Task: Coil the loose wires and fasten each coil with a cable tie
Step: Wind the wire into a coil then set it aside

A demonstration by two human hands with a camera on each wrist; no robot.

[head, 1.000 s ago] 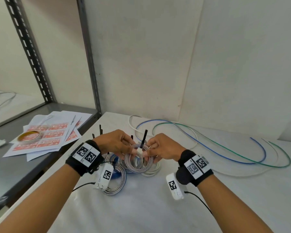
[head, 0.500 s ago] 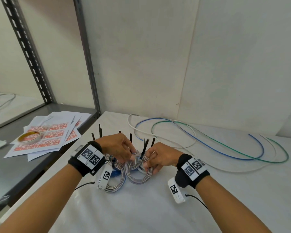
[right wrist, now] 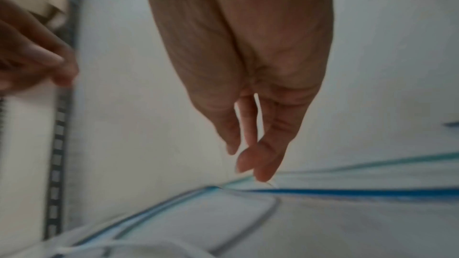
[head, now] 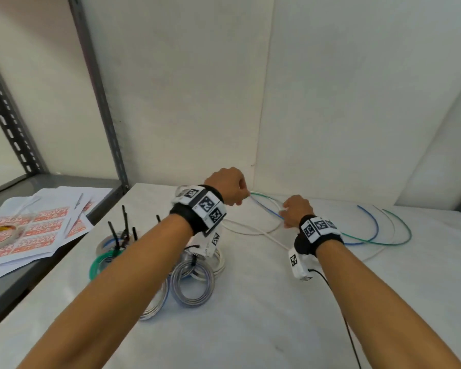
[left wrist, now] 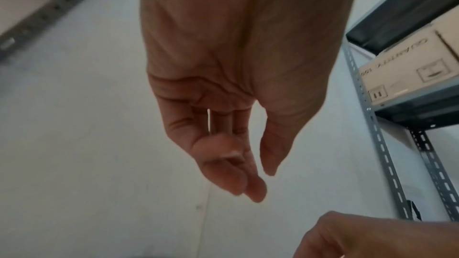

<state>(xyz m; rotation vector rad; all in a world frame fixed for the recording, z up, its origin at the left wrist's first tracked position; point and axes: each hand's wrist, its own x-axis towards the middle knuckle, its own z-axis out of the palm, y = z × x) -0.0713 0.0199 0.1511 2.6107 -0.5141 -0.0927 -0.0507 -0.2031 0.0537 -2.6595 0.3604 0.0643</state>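
Loose green (head: 409,234), blue (head: 377,227) and white (head: 250,232) wires lie in long loops at the back of the white table (head: 250,328). My right hand (head: 286,217) reaches down over them. In the right wrist view its fingers (right wrist: 263,164) are nearly straight, tips just above the blue wire (right wrist: 347,191), gripping nothing. My left hand (head: 241,201) hovers near the green wire's end; in the left wrist view it (left wrist: 263,183) is relaxed and empty. A tied grey coil (head: 192,302) lies under my left forearm. A green coil (head: 93,265) and black cable ties (head: 115,235) lie to its left.
Printed label sheets (head: 37,227) and a tape roll (head: 0,233) lie on the grey shelf to the left. A metal upright (head: 99,89) stands at the table's back left corner, and the wall is close behind the wires. A cardboard box (left wrist: 402,74) sits on a rack.
Both hands have let go of the grey coil, which now lies on the table. They have moved away from me to the loose wires at the back.
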